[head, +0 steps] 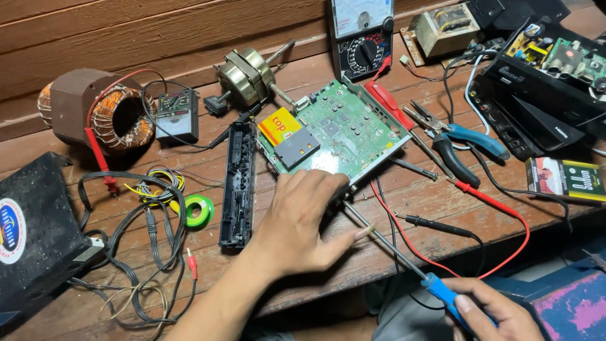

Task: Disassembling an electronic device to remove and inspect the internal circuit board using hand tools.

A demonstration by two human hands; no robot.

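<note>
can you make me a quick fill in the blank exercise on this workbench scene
1. The right hand holds a screwdriver by its ____ handle.
2. The left hand rests on the near edge of the ____ circuit board.
3. The roll of tape lying left of the long black part is ____.
4. The two pliers lie to the ____ of the circuit board.

Missing words: blue; green; green; right
</note>
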